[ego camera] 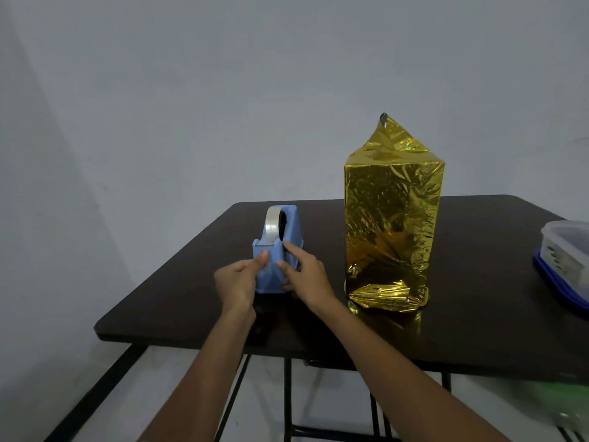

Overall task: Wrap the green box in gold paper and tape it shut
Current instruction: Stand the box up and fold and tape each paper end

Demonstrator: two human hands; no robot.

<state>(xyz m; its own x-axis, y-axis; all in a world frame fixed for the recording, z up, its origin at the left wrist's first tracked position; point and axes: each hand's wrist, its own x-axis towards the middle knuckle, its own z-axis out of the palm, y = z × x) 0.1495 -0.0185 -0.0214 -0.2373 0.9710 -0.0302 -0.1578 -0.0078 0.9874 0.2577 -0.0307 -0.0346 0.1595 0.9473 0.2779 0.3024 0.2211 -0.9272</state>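
A tall box wrapped in shiny gold paper (390, 224) stands upright on the dark table (478, 330), its top flap sticking up in a point and folded paper spread out at its base. No green shows. To its left sits a blue tape dispenser (274, 250) with a roll of clear tape (271, 224). My left hand (237, 280) grips the dispenser's front, thumb up near the cutter. On the dispenser's right side is my right hand (302, 271), with its index finger stretched toward the cutter edge and its thumb on the front.
A clear plastic container with a blue base (565, 263) sits at the table's right edge. A blurred green shape (567, 406) lies low at the right. Black table legs show below. A plain grey wall stands behind.
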